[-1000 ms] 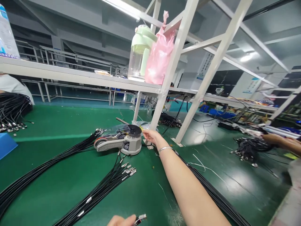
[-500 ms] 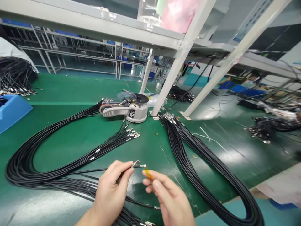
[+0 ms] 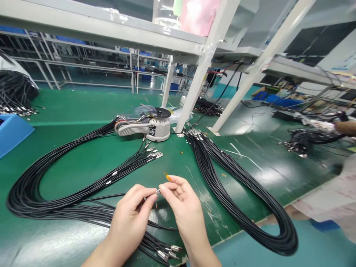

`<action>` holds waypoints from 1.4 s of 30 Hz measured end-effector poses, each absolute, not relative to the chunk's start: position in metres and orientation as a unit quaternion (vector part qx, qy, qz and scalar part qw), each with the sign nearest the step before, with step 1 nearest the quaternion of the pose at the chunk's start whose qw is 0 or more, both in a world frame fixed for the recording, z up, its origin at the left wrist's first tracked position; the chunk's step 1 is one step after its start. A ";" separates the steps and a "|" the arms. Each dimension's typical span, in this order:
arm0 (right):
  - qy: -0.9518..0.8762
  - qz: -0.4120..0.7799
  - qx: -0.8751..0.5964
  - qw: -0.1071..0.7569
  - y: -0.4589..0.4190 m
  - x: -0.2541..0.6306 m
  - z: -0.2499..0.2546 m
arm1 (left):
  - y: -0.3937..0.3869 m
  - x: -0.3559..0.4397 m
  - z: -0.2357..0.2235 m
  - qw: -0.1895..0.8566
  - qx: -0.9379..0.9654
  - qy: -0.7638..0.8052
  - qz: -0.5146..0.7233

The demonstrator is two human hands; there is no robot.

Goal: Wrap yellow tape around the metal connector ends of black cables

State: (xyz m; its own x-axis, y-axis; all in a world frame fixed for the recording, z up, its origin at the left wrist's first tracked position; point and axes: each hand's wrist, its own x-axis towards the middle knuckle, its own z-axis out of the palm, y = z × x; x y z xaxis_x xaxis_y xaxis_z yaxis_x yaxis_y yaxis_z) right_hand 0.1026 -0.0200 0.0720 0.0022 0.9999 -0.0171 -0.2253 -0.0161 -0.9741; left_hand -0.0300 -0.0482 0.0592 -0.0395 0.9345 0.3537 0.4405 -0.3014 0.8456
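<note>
My left hand (image 3: 128, 217) is closed in a pinch on a black cable's metal connector (image 3: 158, 191), of which only a small silvery bit shows. My right hand (image 3: 185, 209) meets it there, thumb and fingers pressed around the connector's other end. A small piece of amber tape (image 3: 167, 177) clings to a raised right fingertip. Black cables (image 3: 91, 196) loop from the left and pass beneath my left hand. Several metal cable ends (image 3: 167, 254) lie below my hands, near the table's front edge.
A round tape dispenser (image 3: 160, 128) stands behind the cable ends. On the right lies another looped cable bundle (image 3: 222, 189). White posts (image 3: 194, 81) rise from the green table (image 3: 83, 102). A blue bin (image 3: 15, 133) sits at left. Another person's arm (image 3: 345, 128) reaches in at far right.
My right hand has moved up and left, and its fingers have closed on the connector. The tape has risen with the fingertip. The view has shifted slightly to the right.
</note>
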 end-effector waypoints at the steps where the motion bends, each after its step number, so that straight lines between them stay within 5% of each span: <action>1: -0.427 0.556 -0.447 0.555 -0.018 0.102 0.070 | -0.047 -0.033 0.061 0.278 0.639 0.553 0.457; 4: -0.409 0.552 -0.447 0.573 -0.017 0.103 0.066 | -0.043 -0.041 0.062 0.297 0.630 0.593 0.404; 14: -0.366 0.568 -0.433 0.597 -0.032 0.104 0.065 | -0.048 -0.025 0.050 0.123 0.724 0.461 0.499; 42: -0.353 0.638 -0.401 0.555 -0.073 0.094 0.056 | -0.056 -0.028 0.059 0.074 0.710 0.436 0.548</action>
